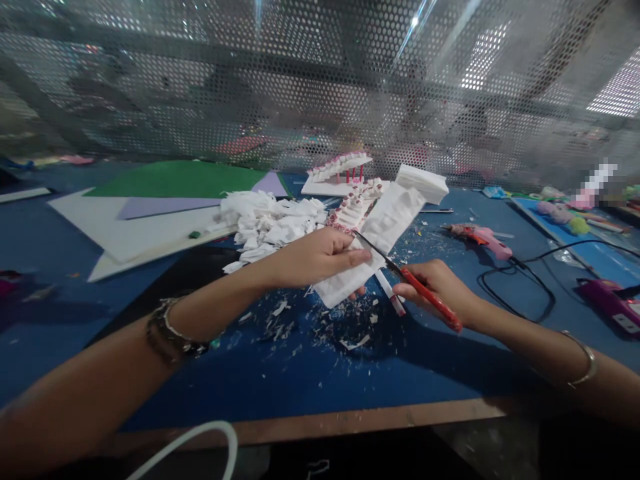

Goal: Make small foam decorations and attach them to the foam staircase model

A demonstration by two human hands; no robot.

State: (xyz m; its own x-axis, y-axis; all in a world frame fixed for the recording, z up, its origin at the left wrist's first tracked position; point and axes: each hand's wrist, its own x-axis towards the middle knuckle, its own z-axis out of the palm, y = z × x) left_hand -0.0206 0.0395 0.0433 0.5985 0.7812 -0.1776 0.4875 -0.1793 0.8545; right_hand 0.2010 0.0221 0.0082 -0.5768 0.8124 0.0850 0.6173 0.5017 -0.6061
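Note:
My left hand (320, 257) is closed on a long folded strip of white paper (387, 220), holding it up over the blue table (280, 373). Red-handled scissors (410, 280) are gripped in my right hand (440, 290), their dark blades open against the strip's edge near my left thumb. A white and pink stick (391, 293) lies on the table just below the scissors. Paper scraps (320, 320) are scattered under both hands.
A heap of cut white paper pieces (267, 223) lies behind my left hand. Behind it are white, purple and green sheets (165, 200) and a small white model with red posts (340, 173). A pink glue gun (480, 237) with a black cord lies right. A perforated metal screen (320, 87) closes the back.

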